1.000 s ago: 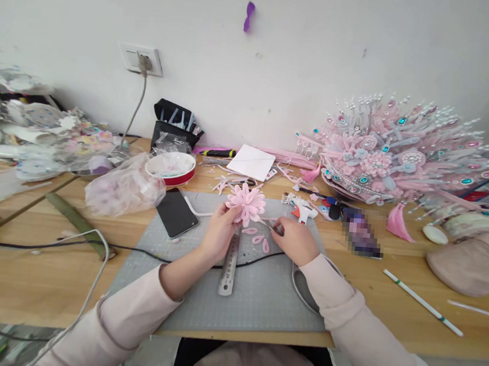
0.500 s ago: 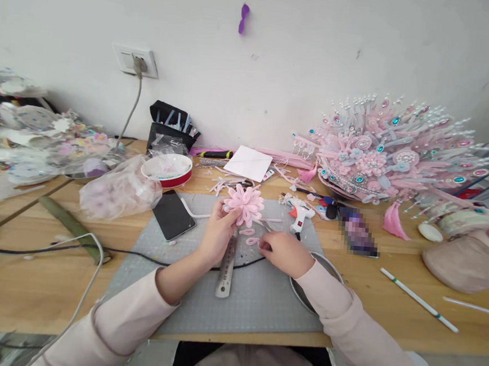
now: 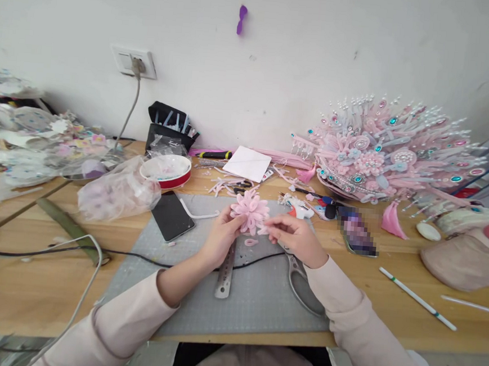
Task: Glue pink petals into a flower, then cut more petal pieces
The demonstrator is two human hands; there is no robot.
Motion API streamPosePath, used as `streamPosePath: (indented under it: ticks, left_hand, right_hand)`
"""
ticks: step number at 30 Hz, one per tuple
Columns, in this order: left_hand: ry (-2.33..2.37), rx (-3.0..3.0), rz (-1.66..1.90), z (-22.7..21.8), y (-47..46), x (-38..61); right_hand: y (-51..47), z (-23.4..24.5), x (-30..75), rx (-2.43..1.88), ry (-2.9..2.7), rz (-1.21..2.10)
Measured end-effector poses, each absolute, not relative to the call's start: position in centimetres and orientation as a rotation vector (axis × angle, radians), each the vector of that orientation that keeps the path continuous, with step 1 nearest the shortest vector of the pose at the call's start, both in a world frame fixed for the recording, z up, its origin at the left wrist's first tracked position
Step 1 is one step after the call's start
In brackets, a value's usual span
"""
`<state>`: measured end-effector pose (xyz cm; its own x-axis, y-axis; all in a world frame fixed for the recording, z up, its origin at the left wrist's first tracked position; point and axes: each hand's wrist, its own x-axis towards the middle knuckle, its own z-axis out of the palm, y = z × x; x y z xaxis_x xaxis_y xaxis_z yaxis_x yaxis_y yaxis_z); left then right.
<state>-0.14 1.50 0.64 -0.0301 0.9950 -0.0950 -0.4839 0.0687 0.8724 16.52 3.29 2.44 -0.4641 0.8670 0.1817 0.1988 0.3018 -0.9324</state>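
Observation:
Between the fingers of my left hand (image 3: 222, 235) is a many-petalled pink fuzzy flower (image 3: 251, 209), apparently of pipe cleaner, held up over the cutting mat (image 3: 255, 311). My right hand (image 3: 293, 235) is closed in a pinch at the flower's right edge, on a small pale pink petal loop (image 3: 263, 229). Whether that loop touches the flower I cannot tell. Just below, another pink loop (image 3: 250, 242) lies on the mat. A steel ruler (image 3: 224, 277) lies under my left hand, and large grey-handled scissors (image 3: 304, 281) rest partly beneath my right wrist.
Behind my right hand lies a white glue gun (image 3: 301, 210). A phone (image 3: 174, 216) and a red-rimmed bowl (image 3: 167, 171) are at the left. A large beaded pink headdress (image 3: 386, 154) stands at the back right. A black cable (image 3: 137, 255) crosses the mat.
My right hand has risen from the mat to the flower with a small loop in its fingers. One loop fewer lies on the mat. The flower has shifted slightly right and tilted.

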Motion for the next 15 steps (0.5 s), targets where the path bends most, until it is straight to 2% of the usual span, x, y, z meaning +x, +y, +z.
streamPosePath:
  ticks: [8, 15]
  left_hand:
    - [0.931, 0.859, 1.272, -0.2, 1.0, 0.4]
    - [0.953, 0.945, 1.254, -0.5, 0.9, 0.4]
  right_hand:
    - [3.6, 2.2, 16.8, -1.101, -1.878, 0.605]
    - [3.2, 2.3, 16.3, -1.100, -1.975, 0.456]
